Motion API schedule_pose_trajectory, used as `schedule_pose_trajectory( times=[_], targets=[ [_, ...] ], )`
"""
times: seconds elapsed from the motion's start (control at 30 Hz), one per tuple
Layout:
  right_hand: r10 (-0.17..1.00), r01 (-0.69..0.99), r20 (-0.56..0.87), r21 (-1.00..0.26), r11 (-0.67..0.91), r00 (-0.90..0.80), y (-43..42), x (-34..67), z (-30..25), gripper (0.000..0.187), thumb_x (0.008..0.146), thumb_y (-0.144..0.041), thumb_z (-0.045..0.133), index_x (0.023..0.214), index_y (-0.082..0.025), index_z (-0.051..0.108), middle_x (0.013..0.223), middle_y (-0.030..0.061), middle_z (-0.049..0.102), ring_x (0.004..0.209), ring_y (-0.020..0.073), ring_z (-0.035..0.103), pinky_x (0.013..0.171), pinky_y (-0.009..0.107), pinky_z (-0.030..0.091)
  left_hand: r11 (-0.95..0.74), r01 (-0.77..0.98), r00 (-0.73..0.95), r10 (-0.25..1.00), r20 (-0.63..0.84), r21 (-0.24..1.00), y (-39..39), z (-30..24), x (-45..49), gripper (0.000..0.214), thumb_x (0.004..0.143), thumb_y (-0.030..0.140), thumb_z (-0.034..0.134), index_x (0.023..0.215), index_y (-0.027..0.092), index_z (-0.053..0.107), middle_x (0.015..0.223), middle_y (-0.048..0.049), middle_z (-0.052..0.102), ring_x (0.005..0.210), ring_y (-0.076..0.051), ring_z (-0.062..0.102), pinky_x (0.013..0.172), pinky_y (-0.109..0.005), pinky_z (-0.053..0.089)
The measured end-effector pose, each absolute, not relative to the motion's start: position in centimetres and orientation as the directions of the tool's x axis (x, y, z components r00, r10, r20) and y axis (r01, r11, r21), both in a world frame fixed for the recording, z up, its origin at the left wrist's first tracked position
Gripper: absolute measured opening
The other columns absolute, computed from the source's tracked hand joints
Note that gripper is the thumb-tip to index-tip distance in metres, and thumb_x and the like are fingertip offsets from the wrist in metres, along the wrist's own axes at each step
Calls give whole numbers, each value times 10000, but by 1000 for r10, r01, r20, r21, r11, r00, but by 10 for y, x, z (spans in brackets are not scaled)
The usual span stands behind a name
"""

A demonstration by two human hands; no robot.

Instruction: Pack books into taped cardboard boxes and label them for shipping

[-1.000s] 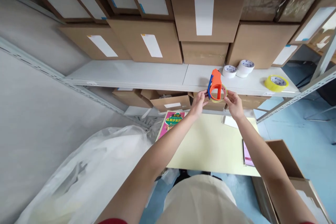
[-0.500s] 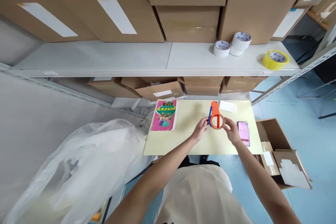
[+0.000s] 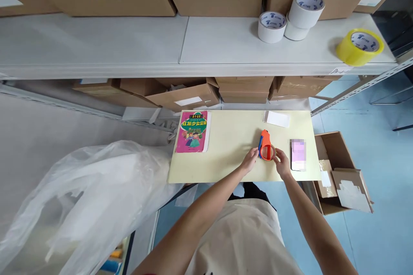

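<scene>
An orange tape dispenser [image 3: 265, 136] with a blue edge is held over the pale yellow table [image 3: 226, 146]. My left hand [image 3: 249, 160] is closed on its left side, at the blue edge. A tan tape roll [image 3: 274, 153] shows at the dispenser's right side, and the fingers of my right hand [image 3: 282, 164] pinch it there. Whether the roll is seated fully on the dispenser I cannot tell. A phone [image 3: 298, 155] lies to the right of my right hand. Behind the dispenser rests a small white box [image 3: 277, 119].
A pink book [image 3: 192, 132] lies at the table's left end. White tape rolls [image 3: 271, 30] and a yellow tape roll [image 3: 359, 49] stand on the shelf [image 3: 129, 47] above. An open carton [image 3: 337, 150] is on the floor at right. Plastic sheeting [image 3: 106, 189] bulges at left.
The view has tilted downward and come nearer the shelf. Both hands still hold the dispenser and roll, now closer to the tabletop, with the roll covered more by the dispenser.
</scene>
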State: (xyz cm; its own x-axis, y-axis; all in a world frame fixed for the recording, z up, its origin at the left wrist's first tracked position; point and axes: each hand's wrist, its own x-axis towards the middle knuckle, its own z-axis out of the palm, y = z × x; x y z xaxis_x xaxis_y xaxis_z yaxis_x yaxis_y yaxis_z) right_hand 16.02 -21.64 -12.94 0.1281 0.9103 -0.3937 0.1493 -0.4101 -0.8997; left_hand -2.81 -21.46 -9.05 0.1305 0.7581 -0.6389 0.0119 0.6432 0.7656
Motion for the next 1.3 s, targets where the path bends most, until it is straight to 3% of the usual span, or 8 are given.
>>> schedule_pose_trajectory(
  times=[0.33,0.47,0.63,0.8,0.93,1.07,1.17,1.3],
  targets=[
    [884,313,-420,-828,-466,207,-221,158,-125,573,788,-462,561,1279,-171,518,1363,185,570,1275,308,550,1022,490,476,656,-42,143,750,-645,754,-221,-96,-29,666,902,633,463,1416,212,414,1543,-164,383,1415,-305,379,1121,-495,350],
    [941,452,-215,-834,-316,261,-220,148,-98,668,822,-512,534,1376,-153,432,1460,207,458,1374,321,435,1082,514,419,630,-113,119,777,-619,769,-232,-92,-50,780,820,604,633,1433,184,396,1569,-208,317,1435,-337,348,1149,-501,318],
    [998,493,-51,-867,-68,47,-215,114,-49,673,869,-480,534,1442,-190,333,1474,202,432,1338,323,487,1005,497,494,499,-49,-59,863,-502,865,-258,-61,-122,568,735,411,786,1208,162,596,1363,-208,578,1272,-344,558,1065,-482,441],
    [966,507,38,-846,168,-256,-211,30,-21,540,879,-433,512,1354,-185,438,1291,185,587,952,263,717,811,436,590,327,137,-235,928,-290,935,-317,7,-222,400,827,366,668,1174,175,617,1226,-147,675,1073,-248,686,931,-375,544],
    [783,383,187,-790,479,-594,-223,-73,-5,386,909,-348,454,1246,-190,556,1161,147,655,885,229,707,771,418,602,320,462,-469,880,-78,827,-385,62,-307,375,866,367,592,1206,209,609,1203,-95,690,1082,-236,667,959,-372,522],
    [397,194,297,-532,824,-869,-249,-182,25,267,873,-237,527,1080,-200,691,1262,145,633,1220,298,570,1044,515,464,636,642,-710,704,19,428,-448,88,-381,465,832,348,641,1261,180,572,1298,-149,626,1196,-314,585,1018,-443,445],
    [146,57,224,-361,931,-964,-278,-254,47,284,823,-174,619,1090,-197,713,1488,131,469,1400,323,390,1142,537,337,776,612,-772,628,-98,154,-481,85,-412,442,789,240,665,1219,168,592,1250,-181,637,1154,-355,597,956,-489,439],
    [-70,-72,14,-225,972,-997,-317,-318,62,281,744,-68,681,999,-171,739,1578,151,336,1472,342,263,1170,594,221,738,662,-711,673,-205,127,-504,74,-423,296,821,34,476,999,159,677,1039,-146,722,1013,-290,677,962,-464,418]
  ],
)
